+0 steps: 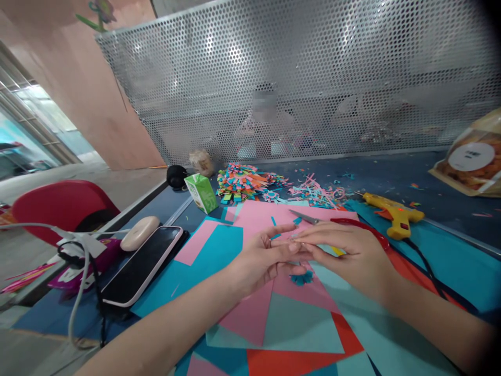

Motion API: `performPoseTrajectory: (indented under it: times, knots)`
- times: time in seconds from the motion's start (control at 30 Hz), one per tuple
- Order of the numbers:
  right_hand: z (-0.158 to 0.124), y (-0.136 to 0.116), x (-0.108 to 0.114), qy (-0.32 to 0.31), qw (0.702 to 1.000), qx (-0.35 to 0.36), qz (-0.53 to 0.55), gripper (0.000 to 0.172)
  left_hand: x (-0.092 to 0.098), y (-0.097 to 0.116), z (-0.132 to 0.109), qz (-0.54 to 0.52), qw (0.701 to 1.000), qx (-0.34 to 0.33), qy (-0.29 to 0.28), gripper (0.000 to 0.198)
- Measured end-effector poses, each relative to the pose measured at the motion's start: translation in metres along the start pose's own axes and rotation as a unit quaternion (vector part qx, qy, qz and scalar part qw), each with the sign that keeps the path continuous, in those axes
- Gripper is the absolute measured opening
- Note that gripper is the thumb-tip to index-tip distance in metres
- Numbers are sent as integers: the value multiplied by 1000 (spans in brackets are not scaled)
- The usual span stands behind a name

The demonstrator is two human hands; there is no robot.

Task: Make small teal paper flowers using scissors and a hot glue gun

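My left hand (270, 258) and my right hand (348, 248) meet in front of me over the coloured paper. Their fingertips press together, and whatever lies between them is too small or hidden to make out. A fringed teal paper piece (301, 278) shows just under the fingers. Scissors with a red handle (362, 225) lie behind my right hand, which partly covers them; the blades (305, 216) point left. Beneath both hands spread sheets of pink paper (250, 318), light aqua paper (301, 324) and red-orange paper (282, 363).
A yellow glue gun (397, 213) lies right with its cord trailing. Fringed paper flowers (242, 183) and paper shreds (313, 192) sit behind, near a green carton (201, 193). A phone (144, 266) and cables lie left. A perforated metal screen (293, 78) stands at the back; a person sits beyond.
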State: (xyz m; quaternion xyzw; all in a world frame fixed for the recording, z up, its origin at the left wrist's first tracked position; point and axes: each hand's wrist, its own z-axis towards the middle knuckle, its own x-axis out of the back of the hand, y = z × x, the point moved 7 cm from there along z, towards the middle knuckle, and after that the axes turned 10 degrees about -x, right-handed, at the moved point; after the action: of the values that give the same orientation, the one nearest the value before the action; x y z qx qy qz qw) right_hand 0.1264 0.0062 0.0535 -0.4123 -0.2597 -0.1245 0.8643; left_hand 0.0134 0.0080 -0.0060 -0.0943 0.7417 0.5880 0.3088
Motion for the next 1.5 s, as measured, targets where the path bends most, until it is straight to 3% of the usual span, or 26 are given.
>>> performPoseTrajectory:
  times: [0.1,0.37,0.53,0.67,0.77,0.87,1.0,1.03,1.1,1.3,1.43,1.5]
  knots:
    - [0,-2,1,6,1000,-9,10,19,-2,0,-1,-1,1000,1,-7,42]
    - [8,17,13,47,991,-125,10,15,1,8,0,-22,999,-39,3,33]
    - [9,25,6,-6,981,-180,77,19,4,17,0,-7,996,-90,-7,36]
    - [6,36,-9,-88,944,-240,207,19,0,23,0,55,990,-123,-32,35]
    - [5,40,-15,-113,918,-268,268,19,-4,27,-2,151,974,-163,-44,34]
    - [5,41,-15,-109,905,-300,282,16,-8,36,-9,302,915,-264,-40,28]
    - [2,43,-20,-111,874,-332,338,16,-18,49,-25,493,761,-420,-30,26]
    - [0,43,-22,-117,866,-333,355,16,-19,51,-28,515,734,-443,-25,28]
    - [-3,43,-28,-136,857,-330,372,16,-20,52,-30,533,712,-455,-24,30]
    - [-13,34,-41,-225,825,-341,390,22,-21,52,-29,528,728,-435,-39,20]
    - [-12,20,-41,-272,771,-328,472,22,-17,59,-30,510,743,-433,-4,14]
    - [-11,14,-41,-303,741,-314,511,30,-11,65,-29,489,756,-433,33,12]
